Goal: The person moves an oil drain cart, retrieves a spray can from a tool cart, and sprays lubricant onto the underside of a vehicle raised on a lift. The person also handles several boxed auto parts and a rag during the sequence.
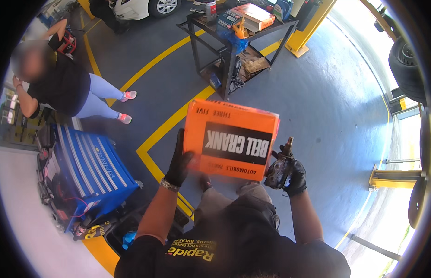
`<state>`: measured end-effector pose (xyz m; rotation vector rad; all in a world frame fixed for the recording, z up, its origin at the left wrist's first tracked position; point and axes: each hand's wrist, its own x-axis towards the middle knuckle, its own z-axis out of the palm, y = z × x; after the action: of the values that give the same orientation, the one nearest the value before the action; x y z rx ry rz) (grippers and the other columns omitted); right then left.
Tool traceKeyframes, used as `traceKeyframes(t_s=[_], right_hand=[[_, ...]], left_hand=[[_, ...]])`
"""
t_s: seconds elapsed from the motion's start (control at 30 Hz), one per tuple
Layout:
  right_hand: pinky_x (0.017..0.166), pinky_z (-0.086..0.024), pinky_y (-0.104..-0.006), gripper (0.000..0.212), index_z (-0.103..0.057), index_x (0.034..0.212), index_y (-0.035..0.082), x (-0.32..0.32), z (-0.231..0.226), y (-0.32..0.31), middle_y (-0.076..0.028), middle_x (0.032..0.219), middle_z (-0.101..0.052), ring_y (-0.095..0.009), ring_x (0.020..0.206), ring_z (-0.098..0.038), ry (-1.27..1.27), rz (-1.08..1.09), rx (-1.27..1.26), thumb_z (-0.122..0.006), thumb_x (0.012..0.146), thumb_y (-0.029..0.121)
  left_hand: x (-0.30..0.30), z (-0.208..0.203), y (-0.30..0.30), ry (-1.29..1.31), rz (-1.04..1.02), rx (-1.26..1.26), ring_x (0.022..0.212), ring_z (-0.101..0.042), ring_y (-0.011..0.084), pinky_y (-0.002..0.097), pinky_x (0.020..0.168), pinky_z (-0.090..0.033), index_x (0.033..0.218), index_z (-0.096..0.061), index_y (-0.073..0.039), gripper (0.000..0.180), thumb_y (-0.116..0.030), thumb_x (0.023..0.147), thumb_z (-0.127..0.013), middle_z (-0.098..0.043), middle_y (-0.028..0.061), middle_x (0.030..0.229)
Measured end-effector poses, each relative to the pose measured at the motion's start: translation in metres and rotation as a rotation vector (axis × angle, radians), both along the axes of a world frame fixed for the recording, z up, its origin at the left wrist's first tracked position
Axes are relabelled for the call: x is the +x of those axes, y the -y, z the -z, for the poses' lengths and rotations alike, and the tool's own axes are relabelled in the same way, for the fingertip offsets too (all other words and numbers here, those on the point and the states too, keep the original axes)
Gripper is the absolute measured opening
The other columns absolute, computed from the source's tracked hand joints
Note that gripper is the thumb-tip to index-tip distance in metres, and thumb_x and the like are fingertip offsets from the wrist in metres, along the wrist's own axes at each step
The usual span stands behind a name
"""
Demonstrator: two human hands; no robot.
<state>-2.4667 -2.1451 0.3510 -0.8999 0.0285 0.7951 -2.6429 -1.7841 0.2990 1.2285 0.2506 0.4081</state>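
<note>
My left hand (178, 162), in a black glove, grips the left side of an orange cardboard box (197, 139). A black panel covers much of its face, and its print is upside down from here. The box is held up in front of my body. In my right hand (295, 178), also gloved in black, is a dark, greasy metal car part (279, 172) with a stud pointing up. That part is close to the box's right edge; whether they touch I cannot tell. The glove hides some of the part.
Ahead stands a dark metal work table (192, 21) with boxes, a spray can and a yellow-orange item. A blue tool cabinet (104, 169) is at left, near another person (62, 81). Yellow lift posts (310, 28) and a tire (405, 60) are on the right; a white car (132, 9) is behind.
</note>
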Motion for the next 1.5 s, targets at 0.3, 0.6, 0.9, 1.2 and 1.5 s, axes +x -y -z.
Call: traceKeyframes(t_s=[0.3,0.6,0.9,1.2,1.5], right_hand=[[0.095,-0.058,-0.0460,0.070,-0.053,0.141,-0.004,0.195,0.039,0.075,-0.018,0.123,-0.069,-0.030,0.107,-0.070,-0.015,0.028,0.227,-0.069,0.091,0.042],[0.101,-0.055,-0.0467,0.080,-0.041,0.151,-0.003,0.353,-0.008,0.026,-0.019,0.138,-0.062,-0.035,0.120,-0.066,0.012,-0.159,0.206,-0.062,0.095,0.050],[0.103,-0.054,-0.0419,0.086,-0.039,0.155,0.002,0.470,-0.049,-0.102,-0.013,0.135,-0.062,-0.027,0.121,-0.064,0.059,-0.370,0.163,-0.076,0.081,0.024],[0.099,-0.054,-0.0453,0.097,-0.038,0.152,-0.007,0.544,-0.119,-0.199,-0.019,0.130,-0.060,-0.032,0.114,-0.065,-0.006,-0.466,0.440,-0.079,0.069,0.023],[0.107,-0.049,-0.0485,0.083,-0.047,0.147,-0.005,0.665,-0.136,-0.281,-0.024,0.142,-0.056,-0.034,0.125,-0.061,0.082,-0.791,0.366,-0.079,0.077,0.025]], left_hand=[[0.201,-0.102,0.075,0.004,0.026,0.671,0.154,-0.033,0.0345,0.0432,0.123,-0.030,0.161,-0.030,-0.001,0.081,-0.029,0.096,-0.069,-0.031,0.0198,0.167],[0.270,-0.118,0.096,-0.050,-0.198,0.893,0.149,-0.039,0.0346,0.0469,0.121,-0.034,0.165,-0.017,-0.004,0.108,-0.028,0.084,-0.084,-0.037,0.0187,0.163],[0.346,-0.038,-0.020,-0.065,-0.328,0.023,0.131,-0.054,0.0236,0.0402,0.108,-0.048,0.159,-0.028,-0.002,0.077,-0.013,0.094,-0.068,-0.053,0.0144,0.145],[0.466,-0.001,-0.159,0.347,-0.207,-0.698,0.120,-0.066,0.0325,0.0494,0.099,-0.057,0.145,-0.052,-0.007,0.054,-0.038,0.103,-0.064,-0.066,0.0138,0.135],[0.501,-0.009,-0.209,0.489,-0.589,-0.446,0.125,-0.063,0.0346,0.0544,0.104,-0.053,0.145,-0.054,-0.008,0.057,-0.049,0.105,-0.054,-0.062,0.0137,0.142]])
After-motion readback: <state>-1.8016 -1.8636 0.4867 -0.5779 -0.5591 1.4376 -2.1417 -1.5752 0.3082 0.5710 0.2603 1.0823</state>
